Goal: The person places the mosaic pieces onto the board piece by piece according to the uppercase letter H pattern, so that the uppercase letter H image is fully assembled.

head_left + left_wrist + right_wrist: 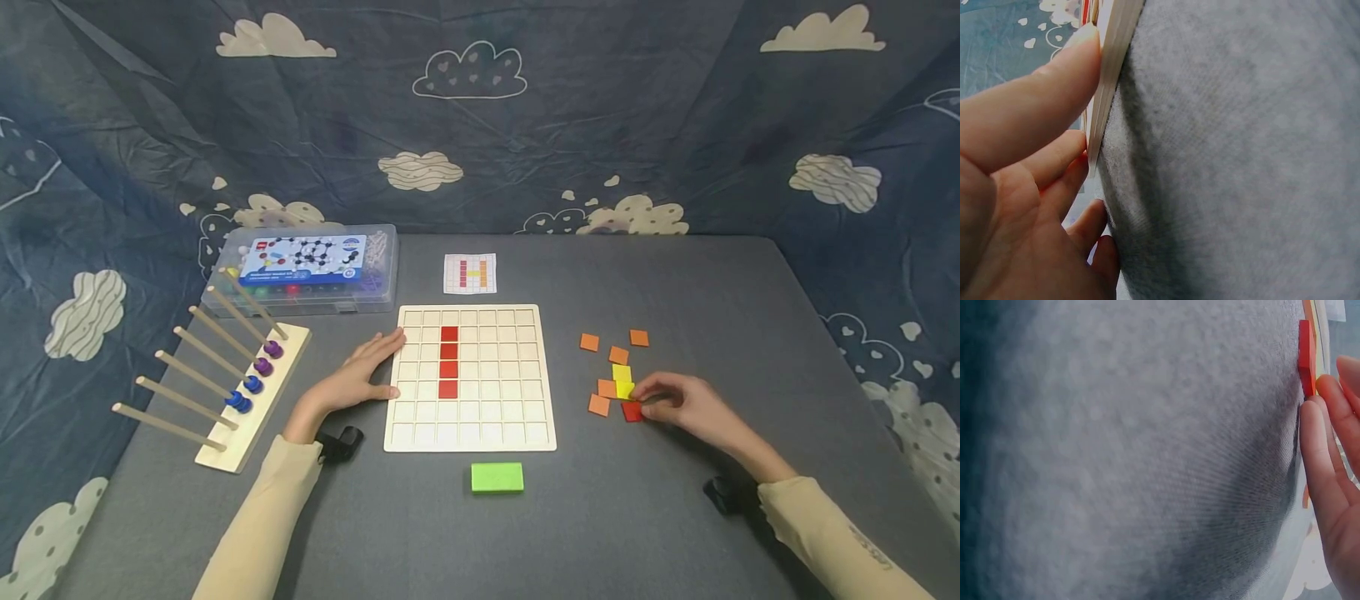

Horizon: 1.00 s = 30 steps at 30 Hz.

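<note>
A square pale wooden grid board lies in the middle of the table, with a column of red tiles in its cells. At its left edge rests my left hand, fingers and thumb spread; the left wrist view shows the thumb against the board's side. My right hand is at a group of loose tiles. Its thumb and fingertips are right at a loose red tile, also in the right wrist view. Yellow tiles and several orange tiles lie around it.
Behind the board lies a small pattern card. A clear plastic case and a wooden peg stand with purple and blue beads are at the left. In front of the board sits a green block.
</note>
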### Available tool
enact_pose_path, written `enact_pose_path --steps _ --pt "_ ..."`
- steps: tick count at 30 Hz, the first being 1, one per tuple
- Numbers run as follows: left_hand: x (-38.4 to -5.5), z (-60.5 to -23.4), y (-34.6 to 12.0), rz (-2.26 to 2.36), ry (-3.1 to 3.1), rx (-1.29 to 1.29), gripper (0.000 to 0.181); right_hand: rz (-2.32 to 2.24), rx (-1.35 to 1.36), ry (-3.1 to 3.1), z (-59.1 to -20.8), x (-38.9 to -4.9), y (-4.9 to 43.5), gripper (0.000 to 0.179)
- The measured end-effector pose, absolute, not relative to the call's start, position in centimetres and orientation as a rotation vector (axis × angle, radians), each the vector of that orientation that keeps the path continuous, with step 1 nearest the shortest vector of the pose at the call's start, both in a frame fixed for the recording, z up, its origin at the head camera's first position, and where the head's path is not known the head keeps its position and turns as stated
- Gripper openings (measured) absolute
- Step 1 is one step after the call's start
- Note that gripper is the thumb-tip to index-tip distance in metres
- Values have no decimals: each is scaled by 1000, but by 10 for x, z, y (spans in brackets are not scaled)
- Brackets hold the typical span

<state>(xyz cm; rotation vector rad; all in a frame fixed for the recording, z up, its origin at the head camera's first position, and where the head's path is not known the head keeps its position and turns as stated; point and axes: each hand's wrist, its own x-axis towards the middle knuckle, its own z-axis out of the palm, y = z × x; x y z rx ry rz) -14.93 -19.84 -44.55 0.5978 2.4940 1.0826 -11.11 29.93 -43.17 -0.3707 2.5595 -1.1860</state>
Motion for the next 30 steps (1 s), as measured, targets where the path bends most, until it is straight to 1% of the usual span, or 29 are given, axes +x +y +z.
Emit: enact_pose_path --steps 8,16,21,27,30 --pt "-150 -446 -199 1077 2493 600 84 -1070 -446 2609 -437 -109 298 28" --pt "-149 -445 -198 1083 2489 602 84 -1064 -458 2617 -438 -109 295 29" --pt "-149 -444 -198 1080 2491 598 84 -1094 -463 2560 -437 -113 295 26" --pt "-149 -444 -198 1082 2493 583 84 -1227 -475 2370 -430 -120 292 16" --pt "-149 -445 -198 1077 2496 573 84 -1297 -467 2274 -426 -125 284 19"
